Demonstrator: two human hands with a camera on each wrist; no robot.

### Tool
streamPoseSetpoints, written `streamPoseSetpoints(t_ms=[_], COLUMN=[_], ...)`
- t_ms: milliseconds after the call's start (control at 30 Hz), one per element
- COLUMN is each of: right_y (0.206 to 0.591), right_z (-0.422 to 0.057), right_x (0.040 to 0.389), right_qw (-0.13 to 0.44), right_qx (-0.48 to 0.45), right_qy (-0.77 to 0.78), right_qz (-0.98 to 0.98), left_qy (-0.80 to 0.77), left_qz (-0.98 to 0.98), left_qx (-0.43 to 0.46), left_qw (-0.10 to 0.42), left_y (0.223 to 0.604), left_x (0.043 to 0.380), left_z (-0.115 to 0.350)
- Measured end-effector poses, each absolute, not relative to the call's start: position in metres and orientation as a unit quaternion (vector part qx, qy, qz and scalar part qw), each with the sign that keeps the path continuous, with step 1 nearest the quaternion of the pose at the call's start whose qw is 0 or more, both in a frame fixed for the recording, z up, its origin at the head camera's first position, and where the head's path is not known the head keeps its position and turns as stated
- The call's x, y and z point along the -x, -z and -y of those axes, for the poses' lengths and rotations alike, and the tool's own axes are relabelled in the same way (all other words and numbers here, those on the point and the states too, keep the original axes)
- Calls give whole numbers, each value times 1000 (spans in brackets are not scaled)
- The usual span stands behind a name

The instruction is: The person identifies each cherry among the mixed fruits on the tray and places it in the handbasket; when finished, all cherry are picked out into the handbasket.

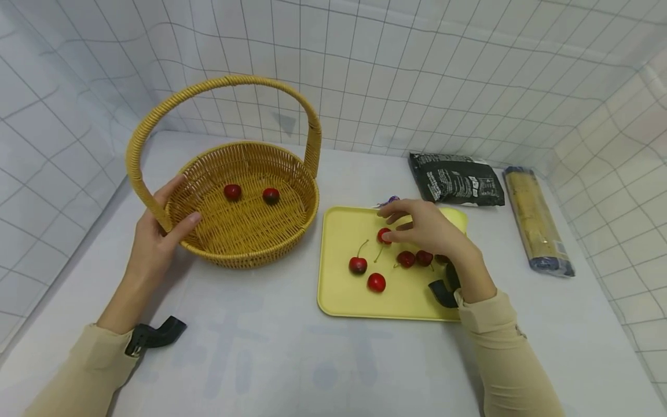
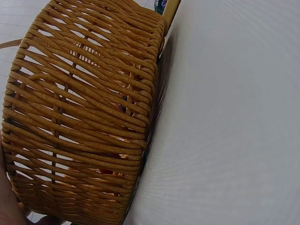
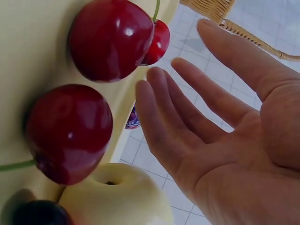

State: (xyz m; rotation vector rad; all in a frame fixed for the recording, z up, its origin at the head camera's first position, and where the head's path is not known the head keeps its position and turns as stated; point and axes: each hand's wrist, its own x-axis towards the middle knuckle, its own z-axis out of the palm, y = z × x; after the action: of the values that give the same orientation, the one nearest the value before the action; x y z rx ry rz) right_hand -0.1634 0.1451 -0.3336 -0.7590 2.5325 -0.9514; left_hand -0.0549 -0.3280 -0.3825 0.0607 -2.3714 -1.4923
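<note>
My left hand (image 1: 153, 234) grips the left rim of a yellow wicker basket (image 1: 245, 255), thumb inside and the other fingers outside. Two dark red cherries lie in the basket, a left cherry (image 1: 232, 192) and a right cherry (image 1: 271, 196). Over a yellow tray (image 1: 333, 301) hovers my right hand (image 1: 429, 229), its fingers spread and nothing between them. Just by its thumb is a red cherry (image 1: 384, 236) with a stem. Several more cherries (image 1: 376, 282) lie on the tray. A pale yellow, apple-like fruit (image 3: 122, 194) sits beside them, mostly hidden by the hand in the head view.
Behind the tray lies a black packet (image 1: 458, 179), and a long clear-wrapped package (image 1: 539, 220) is to its right. A small purple-patterned item (image 1: 391, 200) shows at the tray's back edge. The basket's tall handle (image 1: 229, 81) arches above it. Grid-patterned sheeting (image 1: 365, 75) closes off the back.
</note>
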Motion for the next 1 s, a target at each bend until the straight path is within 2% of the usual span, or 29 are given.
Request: streamPoseSetpoints(t_ms=[367,1000], right_y=[340,342], right_z=[-146,-140], right_x=[164,163], right_qw=[185,191], right_qx=[286,272], right_qy=[297,326], right_qz=[-892,-885], left_qy=[526,521], left_qz=[833,837], left_qx=[-18,-23], left_qw=[172,168], left_y=[382,382], left_x=[56,54], left_z=[327,327])
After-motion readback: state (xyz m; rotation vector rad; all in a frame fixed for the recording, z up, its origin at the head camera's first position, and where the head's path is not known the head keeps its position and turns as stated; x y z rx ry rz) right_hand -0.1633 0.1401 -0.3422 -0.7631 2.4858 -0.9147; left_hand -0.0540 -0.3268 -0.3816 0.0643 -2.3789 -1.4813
